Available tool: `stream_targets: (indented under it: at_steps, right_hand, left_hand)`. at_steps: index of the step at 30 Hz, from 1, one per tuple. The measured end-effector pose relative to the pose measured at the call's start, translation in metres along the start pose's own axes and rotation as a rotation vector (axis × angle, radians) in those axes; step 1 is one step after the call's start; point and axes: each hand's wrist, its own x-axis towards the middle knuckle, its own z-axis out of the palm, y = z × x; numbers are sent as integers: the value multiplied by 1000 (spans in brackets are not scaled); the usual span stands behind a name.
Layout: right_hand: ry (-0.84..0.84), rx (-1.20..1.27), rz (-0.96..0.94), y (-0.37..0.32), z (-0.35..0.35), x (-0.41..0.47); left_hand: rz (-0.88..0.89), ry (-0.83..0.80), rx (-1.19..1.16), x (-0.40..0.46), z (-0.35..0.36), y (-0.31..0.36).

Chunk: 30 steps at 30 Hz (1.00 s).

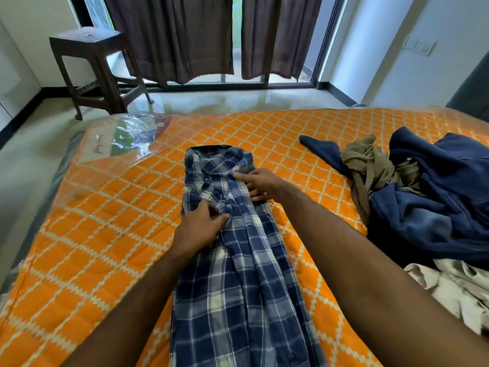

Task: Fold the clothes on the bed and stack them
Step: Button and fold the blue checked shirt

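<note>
Currently, item one: plaid shirt, blue and white, lying lengthwise at the centre of the orange bed, collar at 12 o'clock, both sides already turned inward into a long narrow strip.

Left hand: fingers fairly straight, pressing flat on the folded panel at mid-shirt.

Right hand: at 1 o'clock of the left, forefinger extended onto the cloth near the collar, other fingers curled; whether it pinches fabric cannot be told.

Item two: unfolded heap of navy, olive and pale garments at 3 o'clock, well apart.

Risks, as judged: the loose inner sleeve bunches or slides out if either hand lifts early; an uneven crease makes the later stack lean.
</note>
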Motion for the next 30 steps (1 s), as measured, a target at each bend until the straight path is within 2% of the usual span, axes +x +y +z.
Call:
stream_targets:
  at_steps: [2, 4, 6, 8, 11, 15, 17, 20, 22, 25, 30]
  right_hand:
    - [-16, -47, -44, 4, -2, 0]
    - [110, -29, -52, 7, -5, 5]
    - [309, 24, -24, 14, -11, 14]
    - [389, 64, 29, 25, -15, 23]
    - [308, 51, 40, 34, -12, 17]
    - [269, 31, -41, 32, -9, 15]
    - [291, 14, -95, 25, -11, 19]
    - [309, -58, -130, 17, -12, 29]
    - [297, -83, -115, 18, -8, 39]
    - [182, 26, -27, 26, -4, 42]
    - [140, 51, 30, 40, -18, 5]
  left_hand:
    - [-12, 6, -126, 0, 4, 5]
    - [12, 58, -130, 0, 5, 3]
    - [17, 93, -25, 1, 1, -4]
    - [11, 83, 168, 0, -4, -12]
    - [46, 121, 382, -3, -3, -15]
    - [129, 210, 302, -5, 5, -6]
    - [179, 199, 377, -2, 11, -6]
    - [242, 269, 491, 2, 17, -19]
    - [257, 323, 506, 4, 21, -30]
    - [305, 397, 523, -1, 29, -39]
    - [233, 306, 478, -13, 21, -23]
